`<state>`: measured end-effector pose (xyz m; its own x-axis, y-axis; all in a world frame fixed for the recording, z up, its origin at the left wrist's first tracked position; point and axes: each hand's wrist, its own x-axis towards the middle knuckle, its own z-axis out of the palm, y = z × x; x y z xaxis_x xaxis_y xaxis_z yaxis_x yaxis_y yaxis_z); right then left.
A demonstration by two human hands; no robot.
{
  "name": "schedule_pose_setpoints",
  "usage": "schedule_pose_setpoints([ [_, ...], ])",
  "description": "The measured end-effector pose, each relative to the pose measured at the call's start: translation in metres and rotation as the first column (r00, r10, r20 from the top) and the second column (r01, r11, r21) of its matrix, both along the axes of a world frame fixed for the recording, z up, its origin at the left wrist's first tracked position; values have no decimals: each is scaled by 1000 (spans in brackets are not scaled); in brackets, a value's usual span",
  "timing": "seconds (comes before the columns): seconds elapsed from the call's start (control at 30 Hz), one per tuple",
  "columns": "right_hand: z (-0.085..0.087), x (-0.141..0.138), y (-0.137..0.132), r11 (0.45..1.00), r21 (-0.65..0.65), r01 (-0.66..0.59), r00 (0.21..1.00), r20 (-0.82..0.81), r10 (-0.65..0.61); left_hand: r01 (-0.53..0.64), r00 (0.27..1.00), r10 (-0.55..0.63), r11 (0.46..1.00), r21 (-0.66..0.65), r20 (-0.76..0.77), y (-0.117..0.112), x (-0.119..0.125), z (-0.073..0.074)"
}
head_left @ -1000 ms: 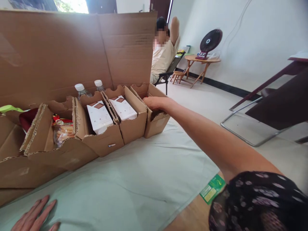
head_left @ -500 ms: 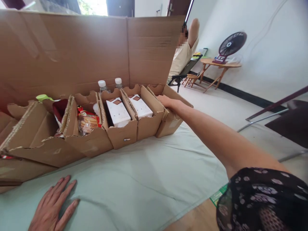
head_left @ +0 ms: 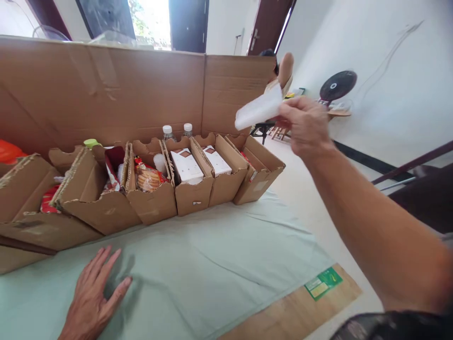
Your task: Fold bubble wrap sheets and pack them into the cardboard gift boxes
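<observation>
My right hand is raised above the right end of the row of cardboard bins, pinching a white, slightly translucent flat piece by one end. Its kind is unclear; it looks like a folded wrap or packet. Below it stands the rightmost bin, with something red along its left inner side. My left hand has its fingers apart, over the pale green cloth in front of the bins. Two bins hold white boxes, and another holds a bag of biscuits beside a whitish round thing.
A tall cardboard panel rises behind the bins. Two white-capped bottles and a light green lid show at the back. A person is partly hidden beyond the panel, near a fan. A green label lies on the wooden table edge.
My right hand has come up out of the rightmost bin with the white piece in its fingers. The view has shifted, and my left hand stays low over the cloth.
</observation>
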<state>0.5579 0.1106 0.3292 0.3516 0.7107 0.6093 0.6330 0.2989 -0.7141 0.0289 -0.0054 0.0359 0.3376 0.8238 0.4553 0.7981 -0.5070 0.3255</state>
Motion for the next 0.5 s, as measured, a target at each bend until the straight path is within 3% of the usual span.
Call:
schedule_pose_setpoints([
  [0.07,2,-41,-44,983,76,-167,984,-47,171,19,988,-2,994,-112,153,-11,27,32],
  [0.13,-12,-94,-87,931,-44,-362,927,89,364,109,938,-25,968,-225,347,-21,61,65],
  [0.23,-43,-163,-125,659,-387,-645,693,66,718,300,791,-53,902,-311,610,-27,101,100],
  [0.27,-50,-175,-128,591,-444,-674,637,55,769,334,766,-28,871,-361,642,-27,107,105],
  [0.3,-53,-179,-124,573,-467,-673,624,56,779,349,761,11,836,-423,649,-26,108,108],
  [0.33,-52,-176,-115,610,-469,-639,653,89,752,349,770,55,797,-492,636,-24,106,109],
  [0.37,-47,-167,-101,683,-462,-565,711,147,688,339,785,95,762,-552,613,-21,100,107],
  [0.43,-32,-140,-66,830,-474,-295,812,333,479,296,817,142,728,-619,559,-16,83,100],
  [0.47,-24,-125,-47,835,-539,-110,793,459,401,268,835,148,732,-626,530,-15,75,95],
  [0.5,-19,-113,-28,775,-628,68,720,569,398,237,852,149,745,-624,501,-13,69,89],
])
